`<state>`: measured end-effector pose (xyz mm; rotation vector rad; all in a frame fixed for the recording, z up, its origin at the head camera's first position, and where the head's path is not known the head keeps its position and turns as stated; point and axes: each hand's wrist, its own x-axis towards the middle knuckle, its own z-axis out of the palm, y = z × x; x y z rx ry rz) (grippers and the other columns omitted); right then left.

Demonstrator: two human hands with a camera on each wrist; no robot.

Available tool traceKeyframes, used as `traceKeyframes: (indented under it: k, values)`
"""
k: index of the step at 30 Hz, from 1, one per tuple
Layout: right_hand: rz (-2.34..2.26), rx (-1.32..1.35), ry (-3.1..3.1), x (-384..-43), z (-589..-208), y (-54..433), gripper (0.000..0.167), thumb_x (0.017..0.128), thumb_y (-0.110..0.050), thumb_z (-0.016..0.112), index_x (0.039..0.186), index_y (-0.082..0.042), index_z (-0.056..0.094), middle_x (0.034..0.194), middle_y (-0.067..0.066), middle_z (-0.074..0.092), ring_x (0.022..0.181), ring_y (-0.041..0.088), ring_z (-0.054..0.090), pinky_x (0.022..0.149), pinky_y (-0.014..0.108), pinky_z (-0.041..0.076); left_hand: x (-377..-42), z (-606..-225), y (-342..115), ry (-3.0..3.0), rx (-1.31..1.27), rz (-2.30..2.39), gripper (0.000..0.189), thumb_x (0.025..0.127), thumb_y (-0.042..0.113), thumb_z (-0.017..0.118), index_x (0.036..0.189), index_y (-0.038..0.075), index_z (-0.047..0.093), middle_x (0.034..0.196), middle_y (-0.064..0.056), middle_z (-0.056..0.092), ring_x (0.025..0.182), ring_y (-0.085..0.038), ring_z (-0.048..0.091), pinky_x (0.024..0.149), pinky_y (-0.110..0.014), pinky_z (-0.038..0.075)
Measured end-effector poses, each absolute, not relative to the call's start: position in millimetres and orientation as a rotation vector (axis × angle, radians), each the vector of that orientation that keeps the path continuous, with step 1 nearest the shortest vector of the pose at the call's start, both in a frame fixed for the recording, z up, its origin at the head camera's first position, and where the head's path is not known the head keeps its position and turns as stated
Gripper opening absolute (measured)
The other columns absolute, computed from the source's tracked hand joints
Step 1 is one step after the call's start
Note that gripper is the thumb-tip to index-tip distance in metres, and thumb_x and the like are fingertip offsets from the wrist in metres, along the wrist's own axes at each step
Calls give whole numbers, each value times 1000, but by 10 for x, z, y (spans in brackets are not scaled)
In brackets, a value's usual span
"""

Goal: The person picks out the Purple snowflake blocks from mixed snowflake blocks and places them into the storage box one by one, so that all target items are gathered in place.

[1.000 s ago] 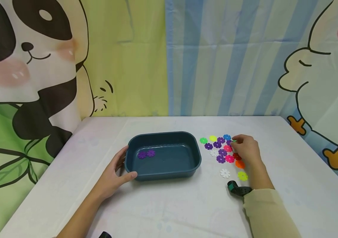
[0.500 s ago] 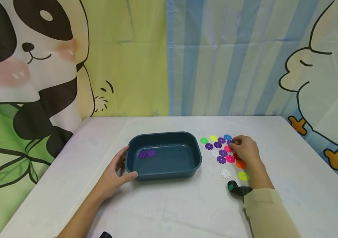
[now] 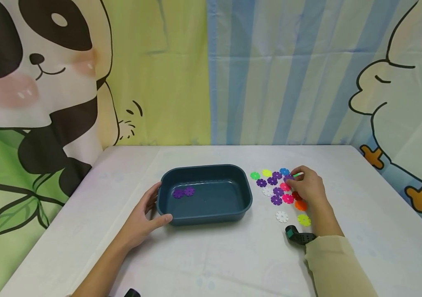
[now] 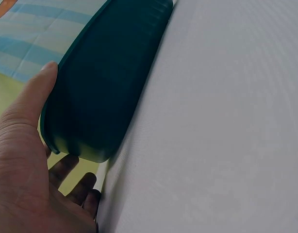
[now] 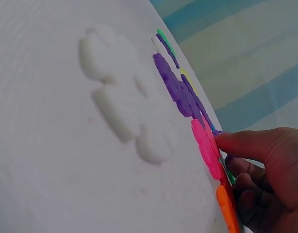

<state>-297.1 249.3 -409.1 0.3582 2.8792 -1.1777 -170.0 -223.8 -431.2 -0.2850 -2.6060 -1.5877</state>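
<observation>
A dark blue-green plastic basin stands on the table, with two purple flower-shaped discs inside. My left hand holds its left end, the thumb at the near rim and the fingers round the end wall. In the left wrist view the fingertips show beneath the basin's end. To the right, my right hand is at the far right of a group of flower-shaped discs, thumb and forefinger pinching a purple disc. Its fingers partly hide a green disc and a red disc.
Several loose discs lie right of the basin: purple, pink, orange, white, yellow, green and blue. A black wrist strap sits by the right sleeve. Printed curtains hang behind the table.
My right hand has shifted very slightly at the discs, and more of the purple disc at its fingertips shows. My left hand and the basin stay as they were.
</observation>
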Motion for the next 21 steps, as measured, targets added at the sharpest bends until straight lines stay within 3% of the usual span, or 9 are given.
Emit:
traceKeyframes:
  k: [12, 21]
  values:
    - [-1251, 395, 2853, -2960, -4076, 2482, 49, 95, -24, 76, 136, -7, 56, 116, 23, 61, 71, 23, 63, 58, 22, 57, -1697, -4308, -2228, -2608, -275, -1587, 92, 91, 27, 78, 165, 26, 24, 165, -13, 38, 151, -37, 36, 123, -63, 30]
    - [-1377, 447, 2817, -2921, -4007, 2463, 52, 96, -27, 75, 140, -11, 55, 125, 22, 59, 87, 29, 60, 60, 19, 55, -1684, -4309, -2226, -2617, -258, -1578, 92, 91, 29, 78, 165, 26, 24, 165, -13, 38, 151, -37, 37, 123, -63, 30]
